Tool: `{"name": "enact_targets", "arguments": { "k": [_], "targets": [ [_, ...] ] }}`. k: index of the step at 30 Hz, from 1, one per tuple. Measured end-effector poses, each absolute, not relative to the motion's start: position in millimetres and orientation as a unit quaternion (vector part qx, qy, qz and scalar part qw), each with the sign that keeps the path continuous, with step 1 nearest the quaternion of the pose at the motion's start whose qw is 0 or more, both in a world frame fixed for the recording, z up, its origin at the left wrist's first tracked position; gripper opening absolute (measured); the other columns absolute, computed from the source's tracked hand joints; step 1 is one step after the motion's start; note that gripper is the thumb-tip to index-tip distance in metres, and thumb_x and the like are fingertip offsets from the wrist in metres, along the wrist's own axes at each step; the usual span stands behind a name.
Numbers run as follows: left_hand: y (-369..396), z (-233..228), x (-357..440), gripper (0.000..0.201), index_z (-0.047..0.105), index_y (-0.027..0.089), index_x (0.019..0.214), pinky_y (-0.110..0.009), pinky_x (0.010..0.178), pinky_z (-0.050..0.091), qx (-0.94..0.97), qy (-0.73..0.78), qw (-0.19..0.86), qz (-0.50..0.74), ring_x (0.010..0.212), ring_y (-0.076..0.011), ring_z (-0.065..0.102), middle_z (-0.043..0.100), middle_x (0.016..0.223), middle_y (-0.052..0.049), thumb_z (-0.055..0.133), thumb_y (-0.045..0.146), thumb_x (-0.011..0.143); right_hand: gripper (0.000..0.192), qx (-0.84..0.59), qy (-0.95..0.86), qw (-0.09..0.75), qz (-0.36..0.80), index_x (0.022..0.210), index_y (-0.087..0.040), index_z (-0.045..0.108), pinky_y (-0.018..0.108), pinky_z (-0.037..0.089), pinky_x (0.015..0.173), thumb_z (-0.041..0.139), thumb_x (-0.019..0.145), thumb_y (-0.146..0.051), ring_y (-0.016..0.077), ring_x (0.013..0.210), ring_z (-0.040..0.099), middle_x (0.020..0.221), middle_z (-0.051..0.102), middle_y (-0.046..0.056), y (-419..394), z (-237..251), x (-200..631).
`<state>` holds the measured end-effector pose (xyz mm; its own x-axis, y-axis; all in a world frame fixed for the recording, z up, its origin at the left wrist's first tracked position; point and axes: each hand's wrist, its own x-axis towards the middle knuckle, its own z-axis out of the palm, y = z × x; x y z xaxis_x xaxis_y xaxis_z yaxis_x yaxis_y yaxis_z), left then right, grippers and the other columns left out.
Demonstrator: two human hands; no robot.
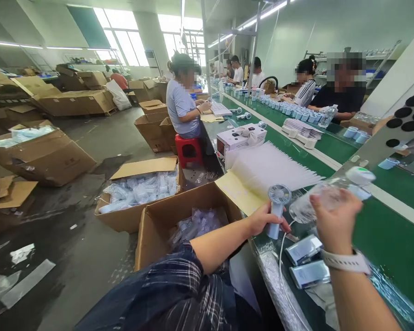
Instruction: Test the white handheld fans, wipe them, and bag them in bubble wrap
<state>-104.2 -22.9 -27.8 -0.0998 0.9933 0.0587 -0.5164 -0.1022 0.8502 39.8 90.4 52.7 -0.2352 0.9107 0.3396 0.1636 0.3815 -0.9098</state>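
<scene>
My left hand [264,218] grips the handle of a small light-blue handheld fan [278,202], held upright over the near edge of the green conveyor belt [393,239]. My right hand [334,218], with a white watch on the wrist, holds a clear plastic bag [313,202] just right of the fan. A white cord [281,257] hangs down below the fan. Two small wrapped packets [305,262] lie on the belt beneath my hands.
A stack of clear bags [269,168] lies on the belt ahead, behind it a white box [239,138]. Open cardboard boxes [165,216] with bagged items stand on the floor at left. Other people sit along both sides of the belt. Blue cups [290,108] line the far side.
</scene>
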Motion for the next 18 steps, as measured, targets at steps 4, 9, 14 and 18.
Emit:
{"name": "enact_targets", "arguments": {
  "k": [4, 9, 14, 18],
  "targets": [
    [-43, -14, -103, 0.071, 0.052, 0.019, 0.114, -0.032, 0.072, 0.056, 0.332, 0.364, 0.603, 0.627, 0.067, -0.0221, 0.075, 0.079, 0.074, -0.005, 0.096, 0.044, 0.063, 0.094, -0.420, -0.731, 0.388, 0.372, 0.136, -0.017, 0.048, 0.061, 0.049, 0.113, 0.081, 0.065, -0.071, 0.0393, 0.123, 0.065, 0.135, 0.065, 0.024, 94, 35, 29],
    [-84, 12, -84, 0.066, 0.055, 0.019, 0.118, -0.031, 0.070, 0.058, 0.351, 0.378, 0.655, 0.552, 0.073, -0.0190, 0.077, 0.078, 0.093, -0.004, 0.097, 0.049, 0.078, 0.048, -0.485, -0.809, 0.264, 0.204, 0.127, -0.020, 0.071, 0.057, 0.046, 0.115, 0.069, 0.087, -0.046, 0.0380, 0.128, 0.063, 0.133, 0.072, 0.019, 85, 36, 138],
    [-100, 22, -42, 0.069, 0.057, 0.019, 0.119, -0.028, 0.056, 0.056, 0.266, 0.220, 0.824, 0.450, 0.060, -0.0139, 0.066, 0.068, 0.083, 0.003, 0.098, 0.053, 0.075, 0.035, -0.544, -0.839, 0.029, 0.007, 0.086, -0.016, 0.081, 0.056, 0.048, 0.085, 0.053, 0.097, -0.035, 0.0404, 0.097, 0.064, 0.096, 0.072, 0.023, 37, 26, 221],
    [-93, 19, -5, 0.058, 0.059, 0.019, 0.099, -0.024, 0.047, 0.043, 0.212, 0.122, 0.883, 0.402, 0.052, -0.0088, 0.054, 0.060, 0.074, 0.004, 0.096, 0.057, 0.075, 0.036, -0.519, -0.855, -0.005, 0.000, 0.098, -0.015, 0.082, 0.048, 0.039, 0.080, 0.048, 0.101, -0.029, 0.0369, 0.097, 0.063, 0.108, 0.074, 0.024, 14, 18, 214]
  ]
}}
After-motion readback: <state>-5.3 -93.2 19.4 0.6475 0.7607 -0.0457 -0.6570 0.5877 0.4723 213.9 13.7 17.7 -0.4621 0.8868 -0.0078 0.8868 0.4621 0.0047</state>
